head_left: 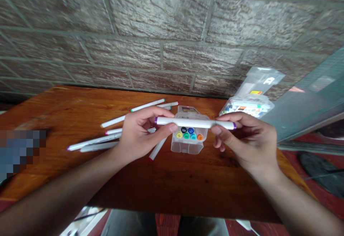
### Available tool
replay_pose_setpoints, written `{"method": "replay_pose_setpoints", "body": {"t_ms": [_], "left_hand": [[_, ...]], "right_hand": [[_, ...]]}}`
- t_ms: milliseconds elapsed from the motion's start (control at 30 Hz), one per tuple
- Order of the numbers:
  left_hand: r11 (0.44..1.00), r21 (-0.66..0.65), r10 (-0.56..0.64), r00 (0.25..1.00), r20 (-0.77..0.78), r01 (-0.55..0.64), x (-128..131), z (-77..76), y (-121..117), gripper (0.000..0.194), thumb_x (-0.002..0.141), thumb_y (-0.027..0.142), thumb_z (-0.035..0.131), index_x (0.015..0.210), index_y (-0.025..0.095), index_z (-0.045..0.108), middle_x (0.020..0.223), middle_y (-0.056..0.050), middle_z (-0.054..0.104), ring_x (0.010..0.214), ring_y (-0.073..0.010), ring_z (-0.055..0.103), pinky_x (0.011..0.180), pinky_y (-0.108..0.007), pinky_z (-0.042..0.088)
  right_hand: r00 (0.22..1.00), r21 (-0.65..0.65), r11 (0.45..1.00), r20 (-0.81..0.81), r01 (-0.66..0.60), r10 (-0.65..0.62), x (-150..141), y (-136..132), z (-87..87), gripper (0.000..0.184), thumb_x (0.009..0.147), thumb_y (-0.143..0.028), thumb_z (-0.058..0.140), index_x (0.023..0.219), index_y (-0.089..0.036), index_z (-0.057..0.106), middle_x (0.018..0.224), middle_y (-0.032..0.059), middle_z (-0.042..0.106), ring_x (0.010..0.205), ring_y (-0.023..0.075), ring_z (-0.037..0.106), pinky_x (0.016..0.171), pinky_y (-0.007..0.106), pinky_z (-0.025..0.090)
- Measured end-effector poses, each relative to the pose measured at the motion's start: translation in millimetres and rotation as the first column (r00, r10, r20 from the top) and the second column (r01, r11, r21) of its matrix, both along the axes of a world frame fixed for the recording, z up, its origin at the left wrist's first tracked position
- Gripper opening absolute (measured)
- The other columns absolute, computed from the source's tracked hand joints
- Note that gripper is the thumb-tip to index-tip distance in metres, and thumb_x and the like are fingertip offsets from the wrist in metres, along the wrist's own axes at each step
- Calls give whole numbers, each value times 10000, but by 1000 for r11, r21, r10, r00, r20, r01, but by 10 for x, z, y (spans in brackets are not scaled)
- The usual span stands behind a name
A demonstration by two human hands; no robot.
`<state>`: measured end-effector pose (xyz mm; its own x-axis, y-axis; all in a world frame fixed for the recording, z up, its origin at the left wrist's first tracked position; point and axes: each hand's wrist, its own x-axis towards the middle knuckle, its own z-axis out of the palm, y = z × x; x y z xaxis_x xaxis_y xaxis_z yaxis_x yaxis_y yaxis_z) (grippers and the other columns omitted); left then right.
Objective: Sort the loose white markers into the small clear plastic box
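A white double-ended marker with purple ends is held level between both hands. My left hand pinches it near its left end, thumb in front. Toward the right end, my right hand grips it between thumb and fingers. Just behind and below the marker stands a small clear plastic case, partly hidden by it. Round coloured marker ends with numbers, black, blue, yellow, green, teal and orange, show in that case. Several loose white markers lie on the table around my left hand, some partly covered by it.
A larger clear case with its lid raised holds more markers at the back right of the wooden table. A stone-block wall runs along the table's back edge. A translucent panel stands on the right.
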<state>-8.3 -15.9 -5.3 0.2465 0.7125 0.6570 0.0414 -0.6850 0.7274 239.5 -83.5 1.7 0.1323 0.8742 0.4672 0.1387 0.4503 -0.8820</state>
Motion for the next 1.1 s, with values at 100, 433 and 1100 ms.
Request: {"method": "replay_pose_setpoints", "body": {"t_ms": [100, 433, 1100], "left_hand": [[999, -38, -30, 999, 23, 31, -2, -9, 2, 123, 848, 143, 863, 953, 184, 814, 866, -32, 831, 700, -136, 751, 605, -212, 600], [983, -159, -82, 995, 61, 91, -1, 32, -13, 96, 912, 288, 839, 960, 206, 821, 745, -14, 753, 591, -128, 653, 507, -231, 511], [934, -286, -145, 960, 241, 213, -51, -98, 86, 196, 1007, 381, 729, 1126, 272, 839, 860, -47, 808, 511, -106, 562, 458, -261, 436]], "right_hand": [[1000, -3, 1000, -10, -4, 4, 0, 1, 8, 161, 870, -224, 915, 982, -209, 800, 617, -25, 757, 413, 104, 661, 391, 169, 549], [997, -89, 995, -75, -42, 35, -2, 12, 41, 117, 913, -282, 886, 982, -219, 817, 570, -22, 727, 398, 106, 620, 377, 182, 501], [967, -145, 981, -236, -132, 95, 12, 7, 73, 176, 1006, -342, 770, 1111, -228, 854, 940, 71, 860, 447, 112, 666, 371, 213, 521]]}}
